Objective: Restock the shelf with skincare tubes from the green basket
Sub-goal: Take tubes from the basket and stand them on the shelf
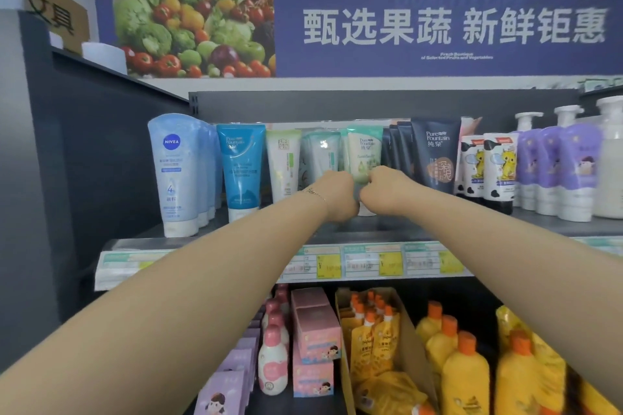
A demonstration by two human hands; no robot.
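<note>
Pale green tube (364, 158) stands cap-down on the top shelf (438, 229), left of the navy tube (436, 155), with a few slim dark tubes (397, 148) between them. I see my left hand (337, 194) and right hand (384, 189) both curled around its lower half, knuckles almost meeting in front of it. Farther left of the navy tube stand a clear teal tube (320, 158), a blue tube (241, 165) and a Nivea tube (175, 172).

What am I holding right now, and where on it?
The left hand and right hand grip the pale green tube by its lower half, one on each side.
</note>
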